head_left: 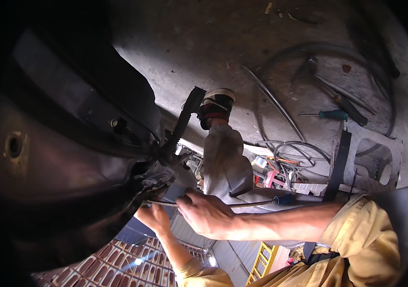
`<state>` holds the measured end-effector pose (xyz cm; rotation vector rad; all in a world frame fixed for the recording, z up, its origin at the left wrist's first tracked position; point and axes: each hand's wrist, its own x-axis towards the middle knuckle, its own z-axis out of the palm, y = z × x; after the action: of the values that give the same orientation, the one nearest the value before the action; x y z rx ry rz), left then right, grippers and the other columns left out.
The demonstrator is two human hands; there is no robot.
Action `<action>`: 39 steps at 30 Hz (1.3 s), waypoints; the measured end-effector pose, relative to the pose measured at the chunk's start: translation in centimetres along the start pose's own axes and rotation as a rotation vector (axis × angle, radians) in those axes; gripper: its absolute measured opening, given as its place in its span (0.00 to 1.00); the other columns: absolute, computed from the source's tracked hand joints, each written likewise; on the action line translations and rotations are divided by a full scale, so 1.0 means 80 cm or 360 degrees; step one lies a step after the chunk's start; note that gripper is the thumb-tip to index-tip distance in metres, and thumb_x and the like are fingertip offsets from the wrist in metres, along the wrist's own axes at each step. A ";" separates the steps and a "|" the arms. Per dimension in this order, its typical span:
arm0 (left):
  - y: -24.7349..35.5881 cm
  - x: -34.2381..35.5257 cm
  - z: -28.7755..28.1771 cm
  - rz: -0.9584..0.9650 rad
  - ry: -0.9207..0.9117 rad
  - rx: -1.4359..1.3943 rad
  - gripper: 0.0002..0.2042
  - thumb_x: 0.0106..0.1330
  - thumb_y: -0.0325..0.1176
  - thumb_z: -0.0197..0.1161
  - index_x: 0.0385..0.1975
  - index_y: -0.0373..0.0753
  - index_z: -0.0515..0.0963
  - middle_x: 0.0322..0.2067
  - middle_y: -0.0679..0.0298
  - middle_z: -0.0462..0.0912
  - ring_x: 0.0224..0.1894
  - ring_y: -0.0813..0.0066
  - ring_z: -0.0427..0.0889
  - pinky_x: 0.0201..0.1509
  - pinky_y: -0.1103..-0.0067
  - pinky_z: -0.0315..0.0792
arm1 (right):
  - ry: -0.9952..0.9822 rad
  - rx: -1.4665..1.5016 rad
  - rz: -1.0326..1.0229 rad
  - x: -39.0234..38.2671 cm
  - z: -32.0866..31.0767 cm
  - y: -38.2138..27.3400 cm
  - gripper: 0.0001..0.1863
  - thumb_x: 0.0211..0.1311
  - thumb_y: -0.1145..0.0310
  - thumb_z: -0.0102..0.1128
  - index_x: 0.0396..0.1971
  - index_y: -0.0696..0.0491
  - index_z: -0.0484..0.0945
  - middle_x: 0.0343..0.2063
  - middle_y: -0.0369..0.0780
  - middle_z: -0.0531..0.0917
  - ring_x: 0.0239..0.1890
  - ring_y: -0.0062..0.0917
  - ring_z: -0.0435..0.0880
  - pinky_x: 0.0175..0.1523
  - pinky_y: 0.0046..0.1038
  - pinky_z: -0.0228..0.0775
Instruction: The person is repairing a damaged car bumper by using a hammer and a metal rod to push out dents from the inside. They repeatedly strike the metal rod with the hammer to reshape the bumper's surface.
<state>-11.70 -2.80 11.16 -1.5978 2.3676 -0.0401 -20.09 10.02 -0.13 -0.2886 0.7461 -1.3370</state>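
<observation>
My right hand (204, 211) is closed around the shaft of a long thin metal rod (252, 204) with a blue handle (283, 199), so it looks like a long screwdriver. The rod runs leftward to the crumpled edge (158, 179) of a dark car body panel (70, 172). My left hand (154, 218) is closed just under the rod's far end, against that torn edge; its fingertips are partly hidden, and what they grip cannot be made out. A dark ribbed strip (189, 112) sticks out from the panel's edge above my hands.
On the concrete floor lie a hammer (342, 100), a teal-handled screwdriver (333, 115), a curved metal bar (275, 105) and coiled cables (295, 153). A grey plastic frame (395, 162) stands at the right. My leg (225, 158) is beyond my hands. A yellow ladder (263, 263) shows low down.
</observation>
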 end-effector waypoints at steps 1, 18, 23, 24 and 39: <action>-0.001 0.001 0.001 0.0040 0.0021 0.0014 0.18 0.59 0.36 0.66 0.41 0.25 0.77 0.36 0.56 0.82 0.39 0.70 0.78 0.46 0.74 0.73 | 0.0016 0.0028 0.0013 0.000 0.002 0.000 0.09 0.65 0.69 0.54 0.40 0.57 0.72 0.33 0.50 0.75 0.29 0.44 0.80 0.30 0.41 0.73; 0.031 -0.005 0.044 -0.0037 -0.0033 -0.0035 0.22 0.58 0.22 0.67 0.54 0.29 0.72 0.49 0.55 0.79 0.51 0.64 0.77 0.62 0.72 0.65 | 0.0227 -0.0088 0.0147 -0.012 -0.004 0.009 0.10 0.69 0.67 0.52 0.41 0.58 0.72 0.33 0.52 0.79 0.28 0.48 0.82 0.29 0.43 0.73; 0.012 -0.021 0.047 0.0050 -0.0050 -0.0423 0.27 0.60 0.24 0.68 0.59 0.28 0.67 0.53 0.55 0.76 0.55 0.64 0.74 0.66 0.70 0.62 | 0.0154 -0.0135 0.0225 -0.008 -0.015 0.011 0.10 0.69 0.64 0.53 0.40 0.57 0.72 0.23 0.51 0.80 0.24 0.47 0.81 0.26 0.43 0.71; 0.010 -0.022 0.046 0.0034 -0.0050 -0.0458 0.27 0.61 0.24 0.68 0.59 0.28 0.67 0.53 0.55 0.76 0.55 0.64 0.74 0.66 0.70 0.62 | 0.0162 -0.0126 0.0216 -0.007 -0.014 0.012 0.10 0.69 0.64 0.53 0.40 0.57 0.72 0.23 0.51 0.80 0.24 0.47 0.82 0.26 0.43 0.71; 0.000 -0.025 0.077 0.0203 0.0170 0.0099 0.28 0.59 0.24 0.64 0.61 0.30 0.66 0.55 0.53 0.76 0.54 0.63 0.75 0.63 0.72 0.65 | 0.0185 -0.0139 0.0264 -0.009 -0.014 0.007 0.11 0.70 0.63 0.51 0.40 0.57 0.71 0.27 0.50 0.80 0.28 0.46 0.82 0.31 0.44 0.73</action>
<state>-9.48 -0.16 5.72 -1.4471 2.5178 -0.1748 -20.41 11.08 -1.02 -0.2147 0.9079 -1.1732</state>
